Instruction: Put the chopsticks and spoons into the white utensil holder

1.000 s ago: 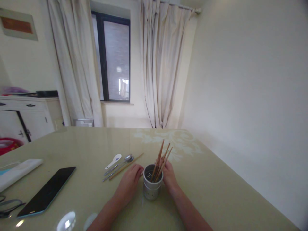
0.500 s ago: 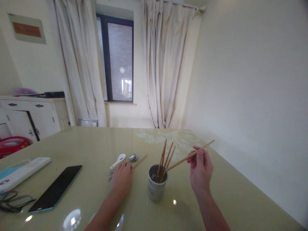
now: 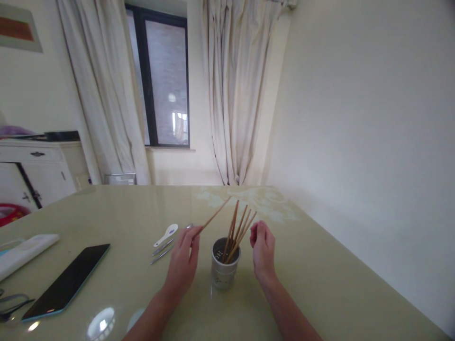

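Note:
My left hand (image 3: pixel 183 255) is closed around a wooden chopstick (image 3: pixel 216 213), which slants up to the right. Beside that hand lie a white ceramic spoon (image 3: pixel 167 235) and metal spoons whose handles (image 3: pixel 161 255) show; the hand covers part of them. A grey metal utensil holder (image 3: pixel 223 274) with small holes stands upright between my hands. Several wooden chopsticks (image 3: pixel 237 232) lean inside it, the rightmost tilting toward my right hand (image 3: pixel 263 246). That hand is closed just right of the chopsticks, its fingers curled, with nothing seen in them.
On the left of the glossy table (image 3: pixel 320 284) lie a dark phone or tablet (image 3: pixel 69 279), a white power strip or box (image 3: pixel 28 253) and a black cable (image 3: pixel 14 305). A wall (image 3: pixel 373 142) runs along the right side. Curtains (image 3: pixel 238 94) and a window (image 3: pixel 165 85) are behind.
My right hand has moved left and let go of its chopstick, which now leans in the holder. My left hand has lifted a chopstick from the table beside the spoons. The view has shifted slightly right.

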Action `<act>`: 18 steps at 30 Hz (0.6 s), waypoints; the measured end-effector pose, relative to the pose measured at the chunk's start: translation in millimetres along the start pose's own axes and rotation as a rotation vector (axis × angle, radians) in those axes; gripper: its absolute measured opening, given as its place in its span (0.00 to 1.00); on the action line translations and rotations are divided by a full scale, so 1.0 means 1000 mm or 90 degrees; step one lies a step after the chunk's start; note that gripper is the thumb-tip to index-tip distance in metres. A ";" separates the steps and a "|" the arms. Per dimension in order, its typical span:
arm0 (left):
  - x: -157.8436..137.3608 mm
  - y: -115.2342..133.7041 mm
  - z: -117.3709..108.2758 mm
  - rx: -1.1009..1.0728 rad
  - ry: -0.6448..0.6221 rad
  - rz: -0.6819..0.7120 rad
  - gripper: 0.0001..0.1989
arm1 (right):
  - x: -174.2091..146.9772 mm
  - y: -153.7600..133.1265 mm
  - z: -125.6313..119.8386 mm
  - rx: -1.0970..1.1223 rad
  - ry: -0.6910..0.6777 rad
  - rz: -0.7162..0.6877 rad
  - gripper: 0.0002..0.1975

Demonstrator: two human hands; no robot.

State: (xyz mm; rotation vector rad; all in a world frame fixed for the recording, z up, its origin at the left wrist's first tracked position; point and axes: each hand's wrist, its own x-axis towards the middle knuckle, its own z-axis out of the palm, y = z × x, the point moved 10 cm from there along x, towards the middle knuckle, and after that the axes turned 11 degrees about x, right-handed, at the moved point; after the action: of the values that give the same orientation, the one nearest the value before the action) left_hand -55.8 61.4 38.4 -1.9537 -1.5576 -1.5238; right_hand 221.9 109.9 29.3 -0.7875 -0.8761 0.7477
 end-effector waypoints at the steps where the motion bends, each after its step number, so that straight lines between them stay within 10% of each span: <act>1: -0.001 0.011 -0.006 -0.009 0.020 0.047 0.13 | -0.003 -0.013 -0.002 -0.010 0.000 -0.060 0.33; 5: -0.012 0.045 -0.020 -0.034 0.047 0.219 0.20 | -0.030 -0.061 0.014 -0.062 -0.152 -0.297 0.28; 9: -0.021 0.061 -0.014 -0.067 -0.009 0.280 0.26 | -0.044 -0.061 0.032 -0.051 -0.241 -0.252 0.14; 18: -0.037 0.029 0.052 -0.312 -0.310 -0.176 0.31 | -0.004 -0.076 0.000 0.065 -0.056 -0.204 0.16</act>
State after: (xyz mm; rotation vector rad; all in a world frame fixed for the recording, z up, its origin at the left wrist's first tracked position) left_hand 0.7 63.2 -2.4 -2.6308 -1.8295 -1.7610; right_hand 237.8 68.4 91.4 -0.5109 -1.0066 0.5413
